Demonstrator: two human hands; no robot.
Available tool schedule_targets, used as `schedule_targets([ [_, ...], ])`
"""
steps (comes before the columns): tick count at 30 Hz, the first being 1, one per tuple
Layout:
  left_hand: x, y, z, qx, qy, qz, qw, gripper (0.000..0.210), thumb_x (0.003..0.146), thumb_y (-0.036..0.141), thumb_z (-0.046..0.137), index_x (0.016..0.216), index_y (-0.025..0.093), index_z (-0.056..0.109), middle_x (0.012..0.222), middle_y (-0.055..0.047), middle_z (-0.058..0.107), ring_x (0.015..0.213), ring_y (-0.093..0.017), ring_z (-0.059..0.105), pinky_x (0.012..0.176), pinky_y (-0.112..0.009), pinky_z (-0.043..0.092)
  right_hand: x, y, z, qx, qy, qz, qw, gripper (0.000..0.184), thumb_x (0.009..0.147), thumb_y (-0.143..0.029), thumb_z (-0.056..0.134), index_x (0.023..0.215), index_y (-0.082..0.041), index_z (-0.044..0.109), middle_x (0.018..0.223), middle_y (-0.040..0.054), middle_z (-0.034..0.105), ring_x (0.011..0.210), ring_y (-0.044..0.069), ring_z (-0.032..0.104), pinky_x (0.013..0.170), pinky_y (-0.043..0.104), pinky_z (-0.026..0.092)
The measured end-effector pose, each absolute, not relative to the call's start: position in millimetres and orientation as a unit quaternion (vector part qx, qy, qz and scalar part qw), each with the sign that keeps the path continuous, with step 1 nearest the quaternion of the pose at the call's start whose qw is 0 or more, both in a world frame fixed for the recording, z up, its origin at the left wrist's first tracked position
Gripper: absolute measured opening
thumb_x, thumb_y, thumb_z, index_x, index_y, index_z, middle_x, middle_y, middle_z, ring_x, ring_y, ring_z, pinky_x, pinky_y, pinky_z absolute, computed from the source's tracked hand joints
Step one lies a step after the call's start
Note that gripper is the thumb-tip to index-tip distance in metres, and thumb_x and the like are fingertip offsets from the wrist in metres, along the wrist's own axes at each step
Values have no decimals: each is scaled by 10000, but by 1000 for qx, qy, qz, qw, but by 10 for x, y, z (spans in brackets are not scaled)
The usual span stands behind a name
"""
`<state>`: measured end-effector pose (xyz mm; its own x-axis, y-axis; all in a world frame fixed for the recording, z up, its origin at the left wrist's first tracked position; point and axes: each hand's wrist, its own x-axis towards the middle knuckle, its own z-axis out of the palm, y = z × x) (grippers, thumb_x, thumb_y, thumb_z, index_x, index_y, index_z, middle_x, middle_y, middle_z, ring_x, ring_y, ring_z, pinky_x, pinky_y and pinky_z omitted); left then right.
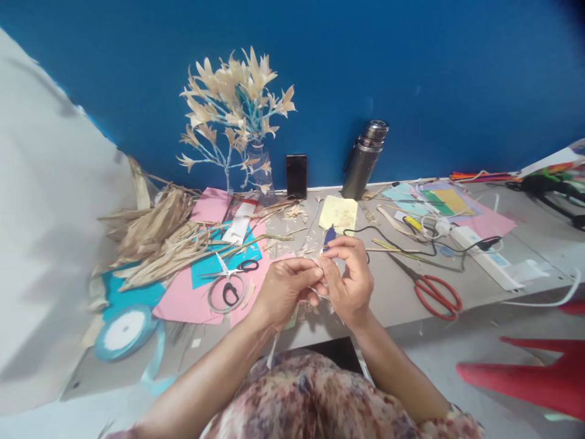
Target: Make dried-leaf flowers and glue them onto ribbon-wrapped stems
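Observation:
My left hand (287, 286) and my right hand (350, 277) meet over the table's front edge, fingertips touching. Both are closed in a pinch. A thin pale strip (273, 350) hangs below my left hand; its upper part is hidden by the fingers. What my right fingertips pinch is too small and covered to make out. Just behind them lies a dark blue pointed object (329, 236), partly hidden by my right hand. Pale scraps (292, 235) are scattered around. Black-handled scissors (231, 274) lie open to the left, and red-handled scissors (434, 289) to the right.
Dried husks (153, 228) pile up at left, near a blue ribbon roll (123, 332). A bottle of pale flowers (260, 167), a phone (297, 177) and a steel flask (365, 160) stand along the wall. Cords run to a power strip (487, 256); a red chair (534, 372) is lower right.

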<state>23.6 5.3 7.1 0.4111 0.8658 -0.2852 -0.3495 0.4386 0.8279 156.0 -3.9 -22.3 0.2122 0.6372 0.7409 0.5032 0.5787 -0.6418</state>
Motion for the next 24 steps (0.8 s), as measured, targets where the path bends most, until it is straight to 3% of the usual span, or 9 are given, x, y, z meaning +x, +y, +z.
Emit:
schedule_targets([
  [7,223,13,105,431,370,395,722,223,720,316,803,746,100,756,611,-63,693,472,-125,611,452,-221,518,1578,-64,-216,-456,-630,45,627,84,903,-146,597,893,-224,624,968,69,605,971,238,609,857,435,499],
  [13,203,-22,143,476,348,404,699,284,825,387,713,792,113,780,714,-89,708,634,-174,655,506,-250,551,1582,-94,-162,-452,-636,15,625,101,901,-131,593,903,-228,619,950,67,601,948,236,607,840,427,498],
  [24,224,-13,148,474,400,398,676,212,781,320,724,801,116,779,598,-52,682,443,-136,600,424,-236,509,1596,-107,-170,-456,-629,27,628,89,892,-144,593,900,-224,631,970,78,612,941,244,615,828,438,510],
])
